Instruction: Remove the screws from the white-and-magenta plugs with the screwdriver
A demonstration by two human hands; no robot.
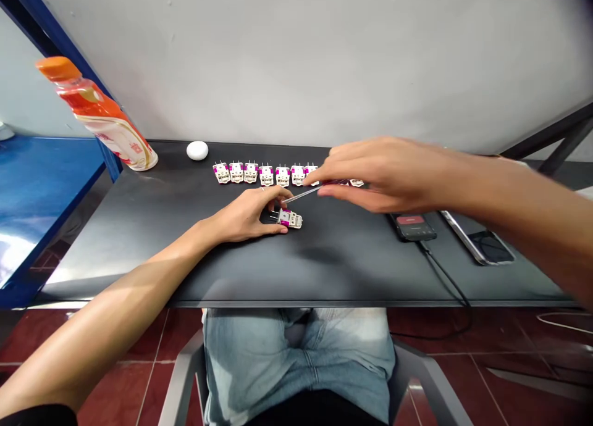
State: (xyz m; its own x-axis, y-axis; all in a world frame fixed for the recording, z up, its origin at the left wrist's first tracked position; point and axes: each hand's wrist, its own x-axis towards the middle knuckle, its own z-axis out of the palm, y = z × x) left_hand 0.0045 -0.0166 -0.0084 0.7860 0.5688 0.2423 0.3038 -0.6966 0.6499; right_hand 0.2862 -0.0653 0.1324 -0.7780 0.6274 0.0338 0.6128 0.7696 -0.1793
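My left hand [252, 215] pinches a small white-and-purple plug part [293, 220] between thumb and fingers, low over the black table. Thin metal pins stick out of its left end toward my palm. My right hand [370, 173] grips a screwdriver [303, 195], whose thin metal shaft slants down and left. Its tip ends by my left fingers, just above the plug part; whether it touches is unclear. The handle is hidden in my right hand. Behind, several similar plug parts [251, 172] stand in a row, pins away from me, the right end partly covered by my right hand.
A white egg-shaped object [197, 150] lies at the back left beside an orange-capped bottle [109, 120]. To the right, a black phone [414, 227] with a cable [447, 275] and another phone [486, 244] lie on the black table [259, 268], under my right forearm.
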